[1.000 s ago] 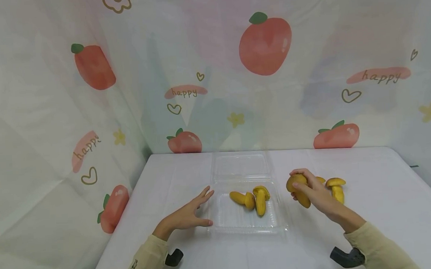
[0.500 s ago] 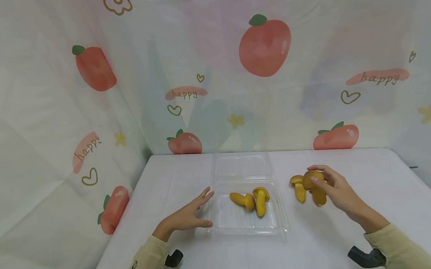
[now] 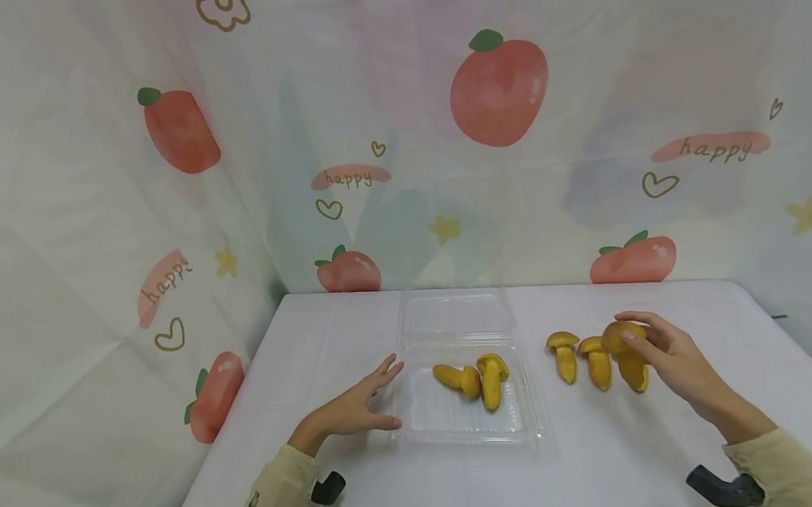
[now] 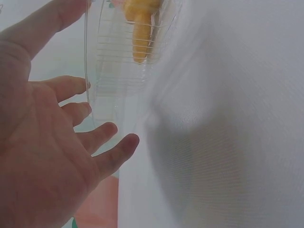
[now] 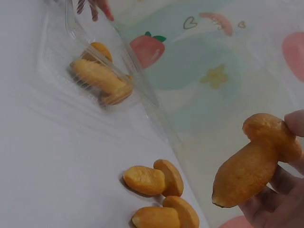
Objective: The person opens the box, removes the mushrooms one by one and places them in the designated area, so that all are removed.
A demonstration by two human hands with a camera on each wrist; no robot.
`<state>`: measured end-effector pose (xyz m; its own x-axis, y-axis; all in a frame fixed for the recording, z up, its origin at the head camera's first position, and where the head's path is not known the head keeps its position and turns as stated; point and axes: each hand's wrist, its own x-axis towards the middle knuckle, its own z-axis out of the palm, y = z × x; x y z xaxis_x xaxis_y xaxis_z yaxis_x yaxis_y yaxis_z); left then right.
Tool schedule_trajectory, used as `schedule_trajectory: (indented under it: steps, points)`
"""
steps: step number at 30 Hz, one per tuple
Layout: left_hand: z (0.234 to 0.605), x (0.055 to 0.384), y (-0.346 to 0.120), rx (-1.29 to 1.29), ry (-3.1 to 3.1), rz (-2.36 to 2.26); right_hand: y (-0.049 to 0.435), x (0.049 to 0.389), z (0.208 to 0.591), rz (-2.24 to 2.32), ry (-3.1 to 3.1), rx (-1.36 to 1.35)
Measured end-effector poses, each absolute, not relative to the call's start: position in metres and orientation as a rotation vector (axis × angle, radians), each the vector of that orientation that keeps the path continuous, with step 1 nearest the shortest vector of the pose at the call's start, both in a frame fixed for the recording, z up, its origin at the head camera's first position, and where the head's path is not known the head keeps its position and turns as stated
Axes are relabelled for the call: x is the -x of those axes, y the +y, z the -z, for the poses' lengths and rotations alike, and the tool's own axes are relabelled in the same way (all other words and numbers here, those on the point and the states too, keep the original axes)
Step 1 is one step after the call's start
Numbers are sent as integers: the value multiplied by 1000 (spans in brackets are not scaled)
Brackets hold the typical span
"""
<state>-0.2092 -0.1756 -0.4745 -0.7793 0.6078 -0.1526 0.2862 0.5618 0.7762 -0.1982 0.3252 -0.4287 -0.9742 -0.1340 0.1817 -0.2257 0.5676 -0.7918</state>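
My right hand (image 3: 680, 358) pinches a yellow-brown mushroom (image 5: 249, 166) by its cap, the thick stem pointing down in the head view. Two more mushrooms stand to its left: one (image 3: 596, 362) close beside the held one, another (image 3: 563, 356) farther left. A clear plastic box (image 3: 422, 421) lies open in mid-table, its lid (image 3: 453, 312) folded back. Inside are two mushrooms, one lying sideways (image 3: 457, 378), the other (image 3: 492, 383) cap away from me. My left hand (image 3: 352, 406) is spread at the box's left side; in the left wrist view its fingertips (image 4: 81, 85) are right at the rim.
A white cloth covers the table (image 3: 363, 478). Printed fabric walls (image 3: 399, 131) with fruit drawings rise behind it and on the left. A black curved piece (image 3: 329, 487) sits at my left sleeve, a similar black piece (image 3: 724, 488) at my right one.
My right hand has moved right with the held mushroom, from beside the box past the two standing mushrooms, which are now uncovered. My left hand and the box have stayed put.
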Motion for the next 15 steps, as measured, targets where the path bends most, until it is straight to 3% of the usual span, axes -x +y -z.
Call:
schedule_trajectory:
  steps: [15]
  points:
    - [478, 210, -176, -721, 2398, -1090, 365, 204, 449, -1365, -2664, -143]
